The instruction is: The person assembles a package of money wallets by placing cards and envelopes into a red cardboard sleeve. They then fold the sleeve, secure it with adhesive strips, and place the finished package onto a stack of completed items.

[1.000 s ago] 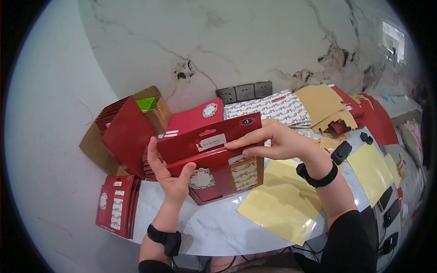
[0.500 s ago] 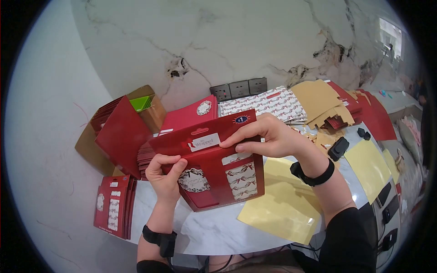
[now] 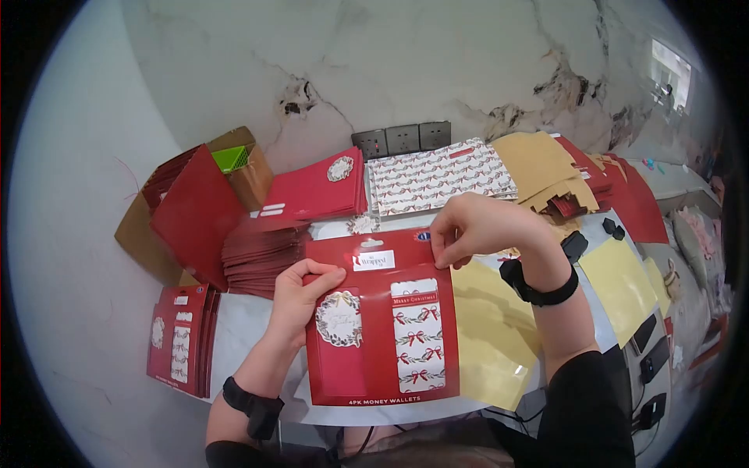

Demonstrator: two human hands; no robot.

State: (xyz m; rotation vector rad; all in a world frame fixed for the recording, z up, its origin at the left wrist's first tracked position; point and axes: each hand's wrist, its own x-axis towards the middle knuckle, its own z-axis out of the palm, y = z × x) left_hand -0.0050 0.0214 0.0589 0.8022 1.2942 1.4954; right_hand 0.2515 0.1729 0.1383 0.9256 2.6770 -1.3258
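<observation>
Between my hands I hold a red money wallet pack (image 3: 377, 343) facing me, lettered "4PK MONEY WALLETS" along its bottom edge. Two windows in it show a wreath design on the left and a bow-and-garland pattern on the right. My left hand (image 3: 300, 300) pinches the pack's upper left side, thumb in front. My right hand (image 3: 484, 234) grips the upper right corner with thumb and fingers. Behind the pack lies a pile of folded dark red card sleeves (image 3: 261, 253). Yellow sheets (image 3: 495, 327) lie to its right on the marble-look table (image 3: 250, 335).
Similar finished-looking packs (image 3: 181, 343) stand at the left edge. A cardboard box (image 3: 136, 238) holds red cards and a green item. Behind are red wallets (image 3: 312, 187), patterned wallets (image 3: 437, 178) and brown card (image 3: 534, 168). Black sockets (image 3: 402, 140) are on the wall; phones (image 3: 655, 359) lie at right.
The pack has come lower and turned from tilted to nearly upright and square to me. Both hands have moved with it, still gripping its upper part.
</observation>
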